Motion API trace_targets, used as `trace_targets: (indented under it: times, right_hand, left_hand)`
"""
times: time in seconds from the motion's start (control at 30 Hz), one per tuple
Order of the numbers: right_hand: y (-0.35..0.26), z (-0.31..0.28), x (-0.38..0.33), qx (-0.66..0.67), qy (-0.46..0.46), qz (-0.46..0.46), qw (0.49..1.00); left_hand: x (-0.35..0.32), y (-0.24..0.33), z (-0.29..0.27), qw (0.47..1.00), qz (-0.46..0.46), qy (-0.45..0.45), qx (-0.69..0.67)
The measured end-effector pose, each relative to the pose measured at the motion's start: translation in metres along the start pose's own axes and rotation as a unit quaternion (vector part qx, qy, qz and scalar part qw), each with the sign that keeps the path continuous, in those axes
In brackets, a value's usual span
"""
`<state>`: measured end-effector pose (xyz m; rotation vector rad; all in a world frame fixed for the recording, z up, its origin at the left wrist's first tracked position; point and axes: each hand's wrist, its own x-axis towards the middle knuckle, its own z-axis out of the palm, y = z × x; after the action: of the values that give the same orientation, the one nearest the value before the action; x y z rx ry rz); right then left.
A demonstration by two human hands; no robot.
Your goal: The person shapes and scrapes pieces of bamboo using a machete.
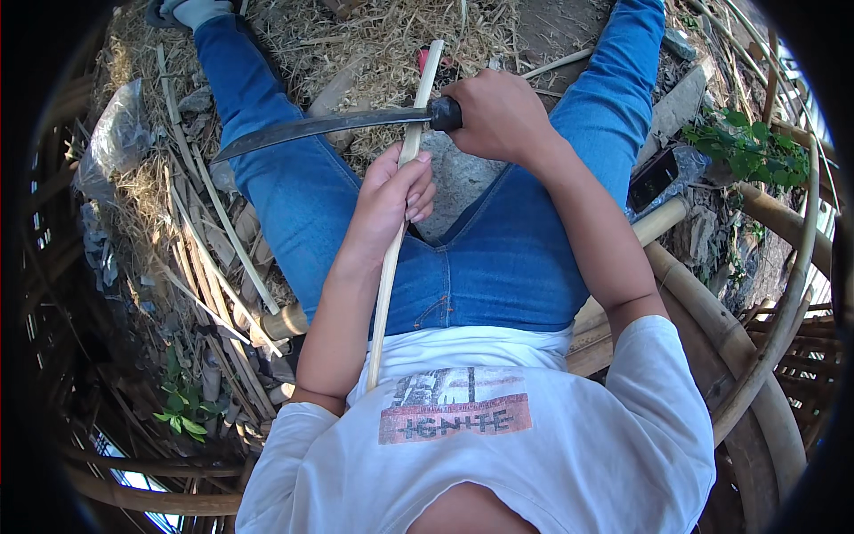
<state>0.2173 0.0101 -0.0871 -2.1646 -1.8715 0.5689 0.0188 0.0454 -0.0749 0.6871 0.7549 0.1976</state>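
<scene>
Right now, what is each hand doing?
Left hand: closed around the bamboo strip.
Right hand: closed on the knife handle.

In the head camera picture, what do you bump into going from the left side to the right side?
Clear plastic bag → tip of the dark curved knife blade → left hand on the pale bamboo strip → right hand on the knife's black handle → green leafy plant.

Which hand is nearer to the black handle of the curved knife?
The right hand: it is closed around the knife handle. The left hand is lower, gripping the bamboo strip just below where the blade crosses it.
</scene>
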Motion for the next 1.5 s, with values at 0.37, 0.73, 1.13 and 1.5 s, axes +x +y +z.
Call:
trace_targets:
  times: [0.37,0.73,1.13,1.5]
  right_hand:
    - [-0.001,0.000,-0.001,0.011,0.002,0.018,1.000]
    - [0.000,-0.001,0.000,-0.002,-0.014,0.012,1.000]
    - [0.004,0.001,-0.001,-0.016,-0.022,-0.014,1.000]
    - [-0.007,-0.007,-0.005,-0.021,-0.028,-0.004,0.999]
  left_hand:
    - [0.003,-0.002,-0.002,1.000,-0.003,0.008,0.006]
    - [0.005,-0.004,-0.002,1.000,-0.006,0.012,0.011]
    - [0.008,-0.006,-0.004,1.000,-0.014,0.011,0.015]
    - [0.004,-0.003,-0.003,1.000,-0.010,0.008,-0.017]
